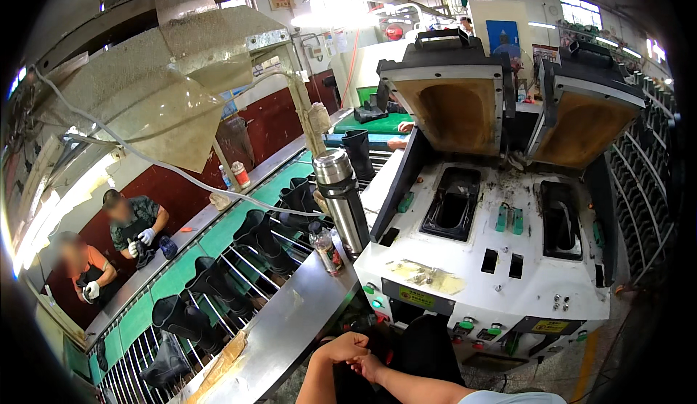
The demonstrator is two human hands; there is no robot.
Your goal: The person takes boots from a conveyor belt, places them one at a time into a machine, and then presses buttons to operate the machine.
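My left hand (345, 347) and my right hand (369, 366) meet low in front of me, above my dark-clothed lap. Both have curled fingers, and those of the right touch the left. Whatever lies between them, if anything, is hidden. Just beyond stands a white two-station machine (443, 277) with its left padded lid (454, 106) and right padded lid (584, 117) raised. Two dark recesses show in its top, the left recess (451, 204) and the right recess (560, 219). Green push buttons (465, 324) sit along its front, out of touch of my hands.
To my left, a metal ledge (290, 317) borders a rod conveyor carrying several black boots (261, 241). A steel thermos (341, 201) and a plastic bottle (324, 248) stand on the ledge. Two gloved co-workers (141, 222) sit beyond the green belt (174, 277). A metal rack (646, 186) stands right.
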